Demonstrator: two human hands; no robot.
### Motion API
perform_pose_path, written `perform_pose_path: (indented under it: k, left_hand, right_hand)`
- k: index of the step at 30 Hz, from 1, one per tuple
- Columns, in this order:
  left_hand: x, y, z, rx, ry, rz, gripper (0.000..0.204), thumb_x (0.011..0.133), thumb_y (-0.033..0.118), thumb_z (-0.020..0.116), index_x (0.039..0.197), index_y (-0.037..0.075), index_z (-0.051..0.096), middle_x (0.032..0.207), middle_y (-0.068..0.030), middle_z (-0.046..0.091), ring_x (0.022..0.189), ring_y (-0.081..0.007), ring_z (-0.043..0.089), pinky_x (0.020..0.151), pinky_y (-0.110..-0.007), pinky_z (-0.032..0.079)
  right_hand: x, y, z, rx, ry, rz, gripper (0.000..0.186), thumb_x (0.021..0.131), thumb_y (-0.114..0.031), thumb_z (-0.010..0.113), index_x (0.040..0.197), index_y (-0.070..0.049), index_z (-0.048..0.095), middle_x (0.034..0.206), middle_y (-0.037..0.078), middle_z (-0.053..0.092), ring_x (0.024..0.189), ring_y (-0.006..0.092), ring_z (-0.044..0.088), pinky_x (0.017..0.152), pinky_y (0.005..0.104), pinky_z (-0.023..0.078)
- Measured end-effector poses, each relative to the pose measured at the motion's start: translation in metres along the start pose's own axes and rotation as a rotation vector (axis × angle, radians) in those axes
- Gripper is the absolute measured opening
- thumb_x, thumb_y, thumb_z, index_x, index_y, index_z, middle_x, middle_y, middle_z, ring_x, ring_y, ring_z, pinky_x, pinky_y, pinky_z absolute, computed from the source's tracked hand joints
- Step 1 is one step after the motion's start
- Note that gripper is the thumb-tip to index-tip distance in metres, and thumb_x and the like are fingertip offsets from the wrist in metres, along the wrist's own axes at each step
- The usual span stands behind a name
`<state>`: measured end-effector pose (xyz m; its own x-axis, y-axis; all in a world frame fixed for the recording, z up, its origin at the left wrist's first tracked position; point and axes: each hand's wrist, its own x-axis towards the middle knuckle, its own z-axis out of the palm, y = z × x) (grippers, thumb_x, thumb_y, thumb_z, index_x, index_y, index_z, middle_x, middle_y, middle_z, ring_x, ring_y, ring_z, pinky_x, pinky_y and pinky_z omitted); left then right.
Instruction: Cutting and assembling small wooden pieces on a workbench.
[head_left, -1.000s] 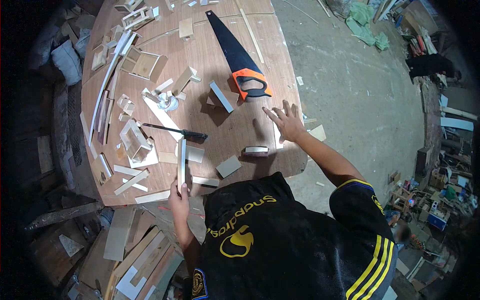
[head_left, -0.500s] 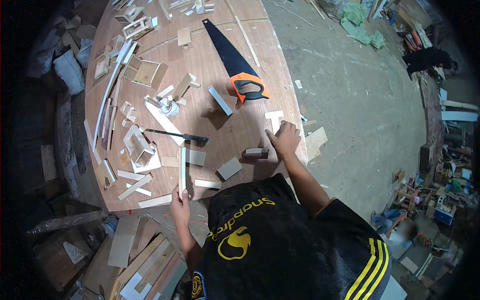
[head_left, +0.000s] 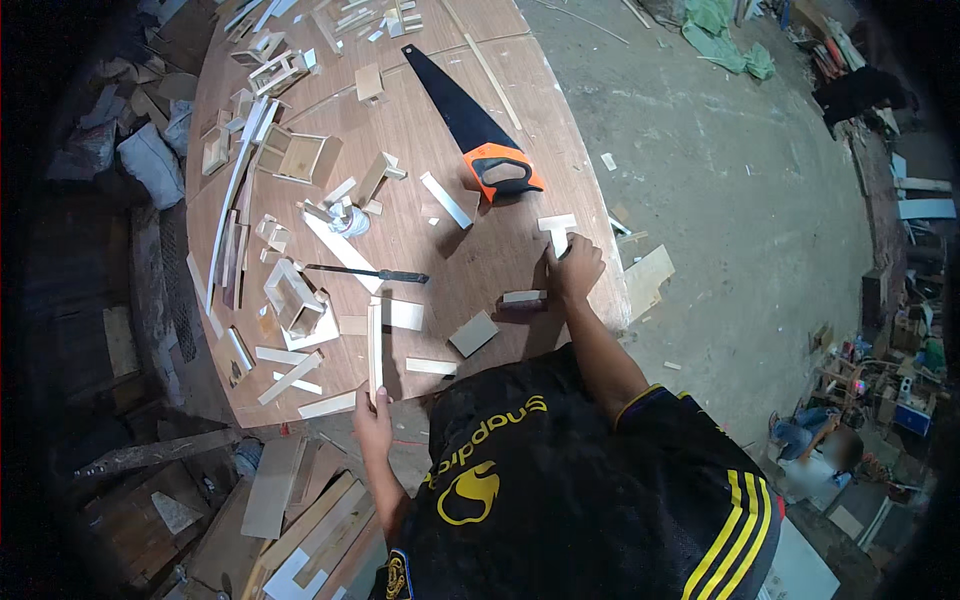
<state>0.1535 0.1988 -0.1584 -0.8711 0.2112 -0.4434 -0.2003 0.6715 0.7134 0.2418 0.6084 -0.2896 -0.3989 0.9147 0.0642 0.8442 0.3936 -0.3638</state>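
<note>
My left hand point(head_left: 373, 420) is closed around the near end of a long, narrow wooden strip point(head_left: 375, 345) at the table's front edge. A T-shaped piece of pale wood point(head_left: 557, 222) is gripped by its stem in my right hand point(head_left: 578, 268), near the table's right edge. Close to that hand lies a small dark block with a pale top point(head_left: 524, 298). Flat pale wood pieces point(head_left: 473, 333) lie between my hands. A narrow white-edged strip point(head_left: 446, 200) rests farther off, short of an orange-handled handsaw point(head_left: 502, 172).
A thin dark tool with a black handle point(head_left: 402, 276) lies left of centre. Open wooden boxes point(head_left: 293, 298), offcuts and long strips crowd the table's left side. Stacked boards point(head_left: 310, 535) stand below the front edge. Another person point(head_left: 815, 455) sits at the far right.
The whole view has shifted slightly, moving the table rightward in the picture. My right fingers, more spread before, are now closed around the T-shaped piece's stem. My left hand keeps its strip.
</note>
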Motion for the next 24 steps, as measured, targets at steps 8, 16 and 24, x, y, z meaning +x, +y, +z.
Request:
perform_pose_path:
  k: [8, 16, 24]
  left_hand:
    - [-0.004, -0.001, 0.004, 0.021, 0.003, 0.014, 0.025, 0.099, 0.021, 0.056, 0.112, 0.001, 0.057, 0.077, -0.0052, 0.060, 0.070, -0.0121, 0.055, 0.065, -0.028, 0.045]
    - [-0.002, -0.006, 0.011, 0.016, 0.017, -0.027, 0.029, 0.098, 0.022, 0.056, 0.118, 0.001, 0.057, 0.080, -0.0060, 0.062, 0.070, -0.0122, 0.055, 0.065, -0.028, 0.046]
    - [-0.003, -0.013, 0.014, -0.015, 0.051, 0.078, 0.028, 0.100, 0.025, 0.055, 0.117, 0.002, 0.057, 0.076, -0.0027, 0.060, 0.065, -0.0087, 0.050, 0.059, -0.026, 0.042]
  right_hand:
    - [0.000, -0.001, -0.012, 0.056, 0.011, -0.020, 0.043, 0.078, -0.041, 0.073, 0.107, -0.013, 0.062, 0.102, 0.009, 0.061, 0.102, 0.0310, 0.053, 0.086, 0.0446, 0.037]
    - [0.011, -0.034, -0.046, 0.238, 0.121, -0.235, 0.041, 0.075, -0.037, 0.075, 0.106, -0.013, 0.062, 0.096, 0.006, 0.060, 0.097, 0.0281, 0.053, 0.081, 0.0445, 0.038]
    - [0.028, -0.136, -0.024, 0.327, 0.006, -0.488, 0.037, 0.075, -0.037, 0.076, 0.100, -0.013, 0.063, 0.092, 0.005, 0.062, 0.089, 0.0280, 0.056, 0.077, 0.0427, 0.040]
